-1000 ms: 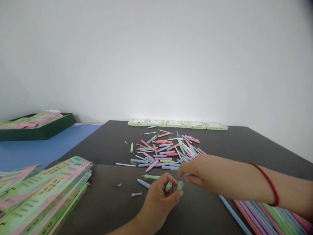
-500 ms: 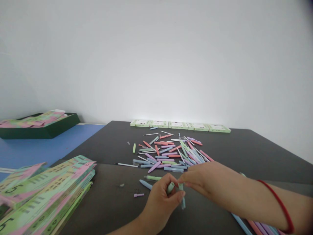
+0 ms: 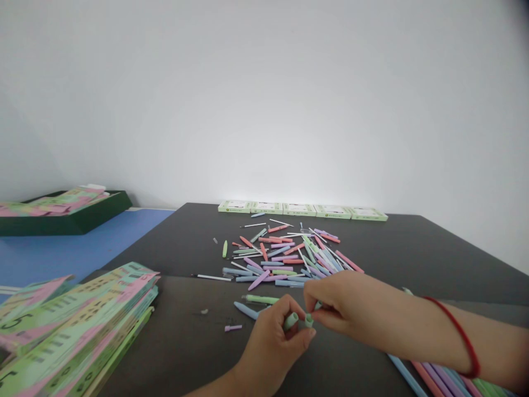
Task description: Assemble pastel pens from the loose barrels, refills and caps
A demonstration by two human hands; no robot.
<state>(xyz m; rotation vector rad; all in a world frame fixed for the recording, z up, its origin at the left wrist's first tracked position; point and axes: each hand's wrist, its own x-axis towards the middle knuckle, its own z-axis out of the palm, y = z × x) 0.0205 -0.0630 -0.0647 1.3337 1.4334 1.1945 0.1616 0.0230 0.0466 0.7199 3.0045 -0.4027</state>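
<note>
My left hand (image 3: 275,346) is closed around a pale green pen barrel (image 3: 291,321), its open end showing. A second pale green tube (image 3: 309,320) sits by the thumb and fingertips of the same hand. Just above it, my right hand (image 3: 336,300) pinches a small pale blue-green pen part (image 3: 318,305), mostly hidden by the fingers. Left of my hands lie a green pen with a clear end (image 3: 261,299), a blue pen barrel (image 3: 245,310) and a small purple pen piece (image 3: 233,328).
Loose pen barrels and refills (image 3: 285,259) are heaped mid-table. Flat pale green boxes (image 3: 300,209) line the back edge. Printed cartons (image 3: 82,331) are stacked at left, and a dark green tray (image 3: 78,223) holds more. Coloured pens (image 3: 442,379) lie beneath my right forearm.
My right hand has lifted and drawn back slightly from the tube by my left fingertips. The tube's clear lower end, visible before, no longer shows. My left hand stays nearly in place.
</note>
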